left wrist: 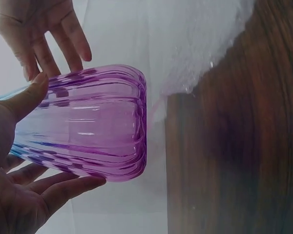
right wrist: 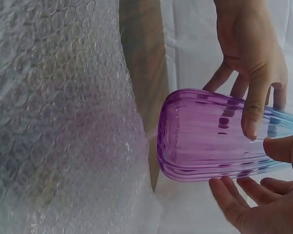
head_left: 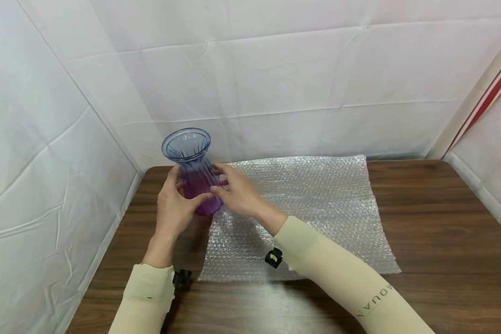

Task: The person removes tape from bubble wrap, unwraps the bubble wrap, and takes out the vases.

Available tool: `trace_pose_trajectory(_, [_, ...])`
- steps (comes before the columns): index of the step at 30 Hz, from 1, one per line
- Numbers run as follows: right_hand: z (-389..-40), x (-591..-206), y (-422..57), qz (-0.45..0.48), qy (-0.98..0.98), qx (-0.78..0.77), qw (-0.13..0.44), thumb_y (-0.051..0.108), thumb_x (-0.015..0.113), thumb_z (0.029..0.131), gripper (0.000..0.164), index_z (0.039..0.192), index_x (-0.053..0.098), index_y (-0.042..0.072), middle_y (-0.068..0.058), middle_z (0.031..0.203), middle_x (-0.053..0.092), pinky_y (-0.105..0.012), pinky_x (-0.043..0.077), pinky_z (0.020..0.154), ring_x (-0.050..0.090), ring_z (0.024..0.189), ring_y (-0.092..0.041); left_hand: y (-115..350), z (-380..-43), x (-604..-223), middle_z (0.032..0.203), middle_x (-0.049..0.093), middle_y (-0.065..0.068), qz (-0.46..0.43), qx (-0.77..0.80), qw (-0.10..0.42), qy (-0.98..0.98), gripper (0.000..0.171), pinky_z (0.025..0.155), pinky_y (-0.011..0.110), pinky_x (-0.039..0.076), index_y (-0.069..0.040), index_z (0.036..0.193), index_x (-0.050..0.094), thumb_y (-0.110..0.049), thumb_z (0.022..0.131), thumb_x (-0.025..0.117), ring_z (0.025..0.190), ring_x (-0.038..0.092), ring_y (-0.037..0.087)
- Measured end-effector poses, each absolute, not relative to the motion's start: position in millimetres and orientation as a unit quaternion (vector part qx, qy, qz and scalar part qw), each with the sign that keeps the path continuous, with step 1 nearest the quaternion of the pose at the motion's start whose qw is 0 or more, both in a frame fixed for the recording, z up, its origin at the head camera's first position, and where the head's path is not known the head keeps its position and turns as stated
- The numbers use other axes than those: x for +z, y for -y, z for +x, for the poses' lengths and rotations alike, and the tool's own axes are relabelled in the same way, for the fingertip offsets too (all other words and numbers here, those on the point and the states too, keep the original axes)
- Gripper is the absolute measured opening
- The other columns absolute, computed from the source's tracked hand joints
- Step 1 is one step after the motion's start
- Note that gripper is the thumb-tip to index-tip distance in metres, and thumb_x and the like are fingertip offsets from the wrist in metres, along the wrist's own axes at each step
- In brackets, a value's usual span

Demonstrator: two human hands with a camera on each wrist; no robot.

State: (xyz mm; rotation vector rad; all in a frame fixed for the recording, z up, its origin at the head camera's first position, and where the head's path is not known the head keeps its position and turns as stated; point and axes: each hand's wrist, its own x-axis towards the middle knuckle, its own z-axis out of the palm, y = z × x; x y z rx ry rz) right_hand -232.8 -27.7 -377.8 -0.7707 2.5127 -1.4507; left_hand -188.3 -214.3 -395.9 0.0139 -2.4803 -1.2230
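A ribbed glass vase [head_left: 200,178], blue at its flared rim and purple toward the base, is held tilted above the table's left part. My left hand [head_left: 173,204] grips its side, the thumb [right wrist: 254,114] across the near face and the other fingers around the back. On the opposite side, my right hand [head_left: 240,190] is close against the glass with spread, gently bent fingers [right wrist: 227,197]. Whether all of these fingertips touch it cannot be told. In the left wrist view, the vase's base [left wrist: 140,124] shows plainly, while its rim is out of frame.
A sheet of bubble wrap [head_left: 317,208] lies flat on the dark wooden table [head_left: 434,232], just right of and partly below the vase. White cloth walls [head_left: 275,83] stand behind and at both sides. A red strip [head_left: 490,95] runs down the right corner.
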Motion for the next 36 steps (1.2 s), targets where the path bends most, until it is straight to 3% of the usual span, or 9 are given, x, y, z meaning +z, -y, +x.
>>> trace_pose_trajectory(5, [-235, -379, 35, -0.26, -0.837, -0.476, 0.075, 0.014, 0.061, 0.104, 0.064, 0.162, 0.034, 0.008, -0.013, 0.157, 0.049, -0.028, 0.061, 0.083, 0.071, 0.113, -0.026, 219, -190, -398, 0.157, 0.048, 0.017, 0.014, -0.432, 0.199, 0.879, 0.104, 0.104, 0.056, 0.053, -0.017, 0.161, 0.035, -0.03, 0.076, 0.095, 0.132, 0.059, 0.048])
trace_pose_trajectory(10, [-236, -379, 39, -0.261, -0.836, -0.474, 0.09, 0.013, 0.058, 0.105, 0.065, 0.164, 0.029, 0.011, -0.016, 0.157, 0.048, -0.029, 0.06, 0.086, 0.07, 0.113, -0.025, 221, -194, -400, 0.159, 0.046, 0.017, 0.028, -0.431, 0.206, 0.878, 0.105, 0.106, 0.056, 0.052, -0.016, 0.161, 0.034, -0.03, 0.077, 0.095, 0.132, 0.059, 0.048])
trace_pose_trajectory(14, [-239, -379, 43, -0.264, -0.827, -0.485, 0.107, 0.007, 0.055, 0.104, 0.07, 0.165, 0.024, 0.015, -0.018, 0.154, 0.053, -0.027, 0.058, 0.077, 0.07, 0.088, -0.019, 223, -197, -401, 0.159, 0.047, 0.015, 0.037, -0.43, 0.21, 0.877, 0.105, 0.105, 0.056, 0.053, -0.016, 0.161, 0.034, -0.031, 0.076, 0.095, 0.132, 0.059, 0.047])
trace_pose_trajectory(17, [-241, -381, 45, -0.261, -0.821, -0.493, 0.125, 0.005, 0.053, 0.102, 0.073, 0.166, 0.021, 0.016, -0.017, 0.148, 0.059, -0.026, 0.053, 0.062, 0.059, 0.063, -0.015, 225, -199, -403, 0.159, 0.047, 0.015, 0.043, -0.429, 0.213, 0.877, 0.106, 0.106, 0.055, 0.052, -0.015, 0.161, 0.034, -0.031, 0.076, 0.095, 0.133, 0.058, 0.046])
trace_pose_trajectory(20, [-242, -383, 48, -0.262, -0.812, -0.505, 0.133, 0.003, 0.051, 0.101, 0.073, 0.166, 0.021, 0.014, -0.016, 0.148, 0.059, -0.024, 0.055, 0.067, 0.066, 0.076, -0.014, 227, -201, -404, 0.159, 0.047, 0.015, 0.046, -0.432, 0.217, 0.874, 0.105, 0.107, 0.055, 0.051, -0.015, 0.161, 0.035, -0.03, 0.076, 0.095, 0.133, 0.058, 0.045])
trace_pose_trajectory(22, [-243, -384, 50, -0.261, -0.815, -0.501, 0.129, 0.001, 0.051, 0.1, 0.073, 0.166, 0.023, 0.014, -0.013, 0.156, 0.051, -0.024, 0.055, 0.079, 0.07, 0.098, -0.017, 228, -204, -406, 0.158, 0.048, 0.013, 0.047, -0.437, 0.219, 0.871, 0.104, 0.108, 0.054, 0.051, -0.016, 0.16, 0.036, -0.029, 0.076, 0.095, 0.133, 0.058, 0.044])
trace_pose_trajectory(25, [-245, -386, 52, -0.253, -0.826, -0.489, 0.122, -0.001, 0.05, 0.097, 0.076, 0.166, 0.024, 0.017, -0.013, 0.161, 0.039, -0.029, 0.054, 0.092, 0.063, 0.126, -0.024, 229, -207, -408, 0.158, 0.048, 0.013, 0.05, -0.442, 0.226, 0.867, 0.103, 0.109, 0.054, 0.05, -0.015, 0.16, 0.037, -0.028, 0.076, 0.095, 0.134, 0.058, 0.043])
trace_pose_trajectory(30, [-250, -387, 56, -0.237, -0.845, -0.465, 0.117, 0.0, 0.05, 0.093, 0.082, 0.166, 0.023, 0.027, -0.014, 0.154, 0.04, -0.036, 0.052, 0.096, 0.059, 0.125, -0.027, 232, -212, -410, 0.157, 0.048, 0.015, 0.054, -0.448, 0.235, 0.861, 0.103, 0.11, 0.053, 0.049, -0.013, 0.16, 0.036, -0.027, 0.076, 0.095, 0.136, 0.057, 0.04])
trace_pose_trajectory(36, [-254, -390, 61, -0.234, -0.851, -0.453, 0.123, -0.002, 0.049, 0.09, 0.089, 0.166, 0.018, 0.031, -0.014, 0.159, 0.037, -0.04, 0.048, 0.106, 0.055, 0.131, -0.028, 234, -217, -411, 0.157, 0.048, 0.015, 0.061, -0.443, 0.241, 0.862, 0.103, 0.113, 0.051, 0.047, -0.012, 0.16, 0.035, -0.026, 0.077, 0.095, 0.137, 0.056, 0.037])
